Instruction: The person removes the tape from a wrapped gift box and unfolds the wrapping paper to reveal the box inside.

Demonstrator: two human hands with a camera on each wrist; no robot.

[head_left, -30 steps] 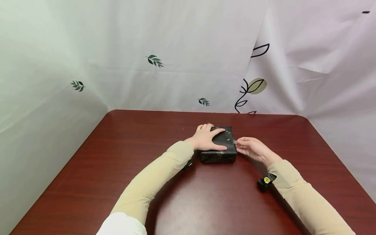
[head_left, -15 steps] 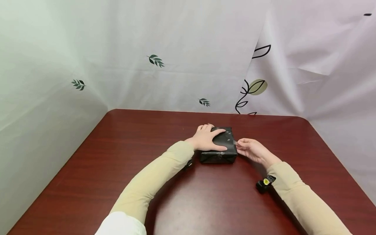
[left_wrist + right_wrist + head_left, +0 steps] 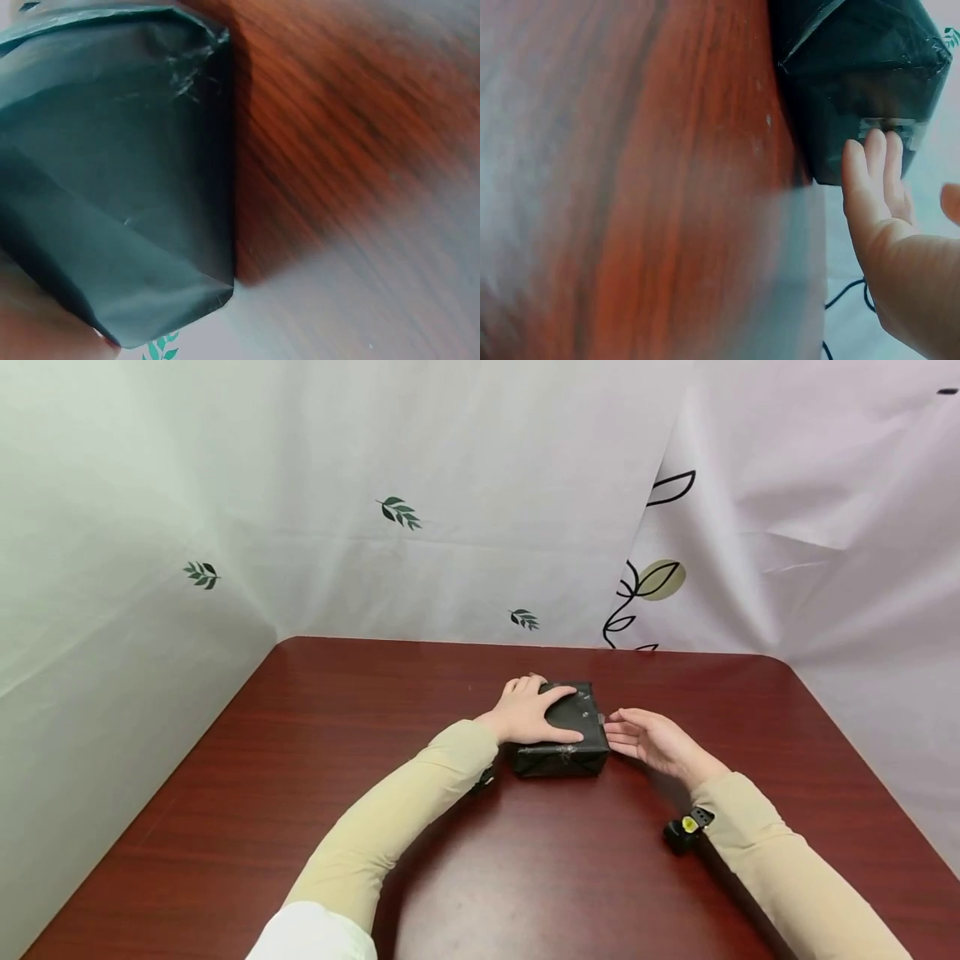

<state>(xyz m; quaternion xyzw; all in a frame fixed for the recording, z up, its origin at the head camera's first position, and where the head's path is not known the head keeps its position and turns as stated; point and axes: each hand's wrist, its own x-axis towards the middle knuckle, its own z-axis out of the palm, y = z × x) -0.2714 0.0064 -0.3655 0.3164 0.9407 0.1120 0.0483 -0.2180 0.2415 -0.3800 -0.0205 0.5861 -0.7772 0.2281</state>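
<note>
A box wrapped in black paper sits on the table, with folded end flaps facing me. My left hand is spread over its top, thumb and fingers apart. In the left wrist view the wrapped box fills the left side, with blurred skin at the lower corner. A short strip of clear tape lies on the box's right side. The straight fingers of my right hand are right at this tape, their tips overlapping it, while the thumb stands off to the side. In the head view my right hand is beside the box.
The dark red wooden table extends around the box, its far edge close behind. White cloth with leaf prints hangs behind and at both sides. A black camera is strapped to the right wrist. A dark cable shows beyond the table edge.
My right hand has let go of the tape end it pinched, and its fingers have straightened against the box's side. The tape no longer sticks out. My left hand stays on top.
</note>
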